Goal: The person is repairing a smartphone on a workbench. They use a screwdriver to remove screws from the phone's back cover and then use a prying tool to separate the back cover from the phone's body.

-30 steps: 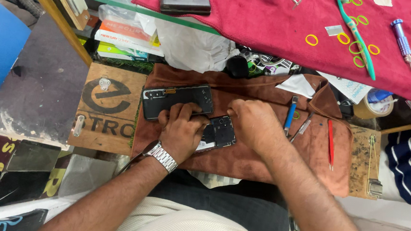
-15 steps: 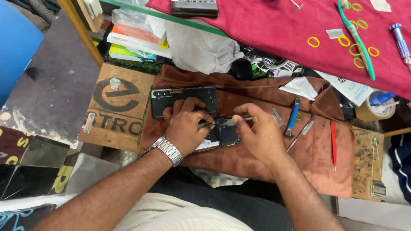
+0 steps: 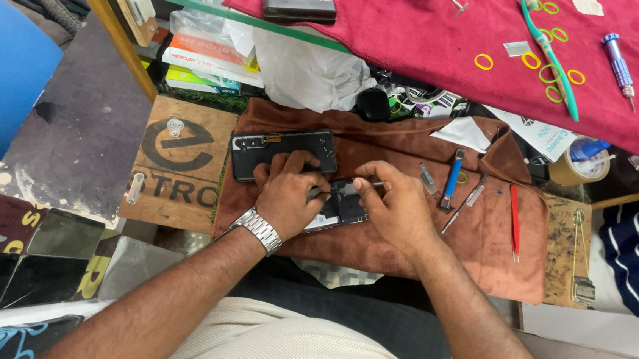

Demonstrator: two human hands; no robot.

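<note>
Two hands meet over an opened phone (image 3: 340, 211) lying on a brown cloth (image 3: 420, 248). The left hand (image 3: 288, 192), a metal watch (image 3: 258, 229) on its wrist, presses down on the phone with curled fingers. The right hand (image 3: 397, 208) pinches a thin tool (image 3: 337, 191) whose tip rests on the phone. A black back cover (image 3: 283, 152) lies just behind the left hand.

A red cloth (image 3: 453, 30) covers the glass surface, carrying yellow rings (image 3: 484, 61), a green toothbrush (image 3: 553, 57) and a blue screwdriver (image 3: 619, 70). Nearby sit a tape roll (image 3: 575, 168) and a crumpled plastic bag (image 3: 305, 68).
</note>
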